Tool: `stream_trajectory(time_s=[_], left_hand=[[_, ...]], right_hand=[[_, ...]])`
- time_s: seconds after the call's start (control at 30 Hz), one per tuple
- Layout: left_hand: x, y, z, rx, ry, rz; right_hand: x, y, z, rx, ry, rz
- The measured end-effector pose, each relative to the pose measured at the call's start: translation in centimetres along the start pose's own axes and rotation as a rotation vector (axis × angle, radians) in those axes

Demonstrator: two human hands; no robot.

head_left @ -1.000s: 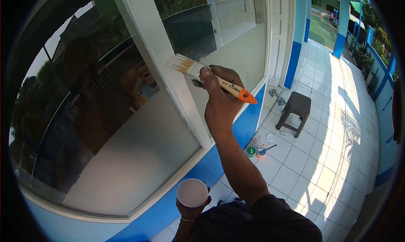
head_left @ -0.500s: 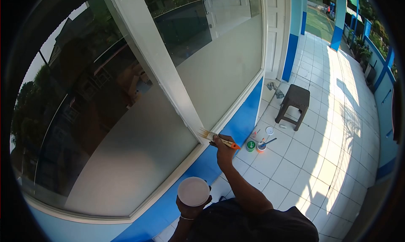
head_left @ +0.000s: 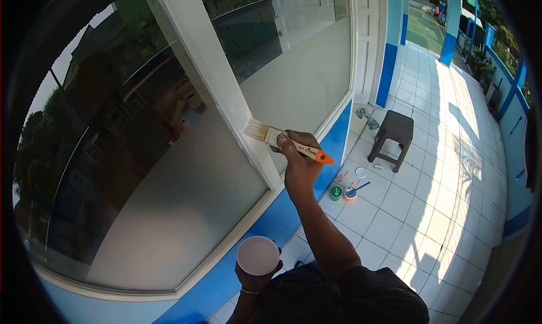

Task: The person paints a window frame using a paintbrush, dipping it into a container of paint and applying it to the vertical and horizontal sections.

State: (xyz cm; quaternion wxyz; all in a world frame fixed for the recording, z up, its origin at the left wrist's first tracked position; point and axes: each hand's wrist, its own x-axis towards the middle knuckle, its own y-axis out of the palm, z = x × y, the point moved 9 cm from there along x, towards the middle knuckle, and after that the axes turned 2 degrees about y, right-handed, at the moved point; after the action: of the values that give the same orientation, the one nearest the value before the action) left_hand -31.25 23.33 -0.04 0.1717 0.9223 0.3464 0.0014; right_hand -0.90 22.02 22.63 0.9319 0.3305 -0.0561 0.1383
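My right hand (head_left: 300, 154) grips a paintbrush (head_left: 270, 134) by its wooden handle, which ends in an orange tip. The bristles touch the white window post (head_left: 228, 101) between two partly frosted panes. Lower down, my left hand (head_left: 257, 277) is wrapped round a round cup (head_left: 258, 255) that looks filled with white paint. The cup is held level, close to my body, below the window's bottom frame.
On the white tile floor (head_left: 372, 222) to the right stand a green-lidded tub (head_left: 336, 193) and an orange-and-white pot (head_left: 350, 195) with a brush in it. A white lid (head_left: 361, 173), dark plastic stool (head_left: 392, 140) and rag (head_left: 367, 118) lie farther off.
My right hand has moved the paintbrush up along the white post from near its foot. The left hand holds the cup in nearly the same place.
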Motion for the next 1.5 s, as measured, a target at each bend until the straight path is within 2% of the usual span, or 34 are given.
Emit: stream_trajectory(time_s=[0.07, 0.1, 0.17, 0.27, 0.33, 0.4, 0.47, 0.53, 0.63, 0.73, 0.77, 0.87, 0.97, 1.0, 1.07, 1.13, 1.23, 1.27, 1.5], left_hand=[[0.0, -1.7, 1.4, -0.158, 0.039, 0.023], [-0.1, -1.8, 1.1, -0.103, 0.047, 0.021], [-0.2, -1.6, 0.4, 0.009, 0.056, 0.021], [-0.2, 0.0, -1.0, -0.004, 0.018, 0.006], [0.0, -0.1, -0.8, 0.272, 0.052, 0.042], [0.0, -0.6, 0.0, 0.136, 0.005, 0.039], [0.1, -0.7, 1.2, -0.415, -0.117, -0.002], [0.1, -0.3, 0.3, -0.200, -0.060, 0.040], [0.2, -0.1, 0.1, -0.162, -0.034, 0.055], [0.4, -0.1, 0.7, -0.503, -0.081, -0.003], [0.5, -0.1, 1.0, -0.655, -0.102, -0.033], [0.7, 1.1, 0.8, -0.972, -0.135, 0.095], [1.2, -0.5, 2.3, -0.653, -0.053, 0.032], [1.3, -0.5, 2.5, -0.665, -0.064, 0.014], [1.6, -0.2, 2.5, -0.688, -0.084, -0.020], [1.9, 0.5, 2.6, -0.908, -0.104, -0.026], [2.5, 1.3, 3.0, -1.062, -0.076, -0.037], [2.7, 1.7, 3.2, -1.085, -0.058, -0.040], [5.3, 5.4, 4.0, -1.030, 0.137, -0.240]], right_hand=[[-0.2, -1.2, -2.1, 0.200, 0.134, -0.038], [-0.4, -2.1, -3.5, 0.299, 0.200, -0.060], [-1.1, -4.3, -8.4, 0.331, 0.333, -0.079], [-2.7, -8.2, -16.4, 0.397, 0.478, -0.116], [-3.8, -10.8, -19.7, 0.388, 0.524, -0.173], [-5.0, -13.2, -21.7, 0.370, 0.560, -0.206], [-5.9, -15.5, -22.7, 0.258, 0.580, -0.245], [-6.0, -17.5, -23.1, 0.077, 0.576, -0.312], [-4.7, -17.5, -20.9, -0.265, 0.453, -0.293], [-2.7, -13.9, -18.7, -0.404, 0.383, -0.122], [-2.3, -12.7, -17.5, -0.356, 0.359, -0.095], [-1.6, -9.0, -11.7, -0.149, 0.313, -0.021], [-1.0, -9.2, -9.3, 0.093, 0.198, -0.046], [-0.7, -9.7, -9.4, 0.132, 0.247, -0.017], [-0.5, -11.7, -10.9, 0.064, 0.316, -0.006], [-0.7, -14.5, -13.1, -0.030, 0.371, 0.032], [-0.8, -18.1, -16.0, -0.331, 0.385, 0.196], [-0.5, -18.4, -16.4, -0.404, 0.387, 0.250], [3.8, -16.0, -18.9, -0.412, 0.236, 0.590]])
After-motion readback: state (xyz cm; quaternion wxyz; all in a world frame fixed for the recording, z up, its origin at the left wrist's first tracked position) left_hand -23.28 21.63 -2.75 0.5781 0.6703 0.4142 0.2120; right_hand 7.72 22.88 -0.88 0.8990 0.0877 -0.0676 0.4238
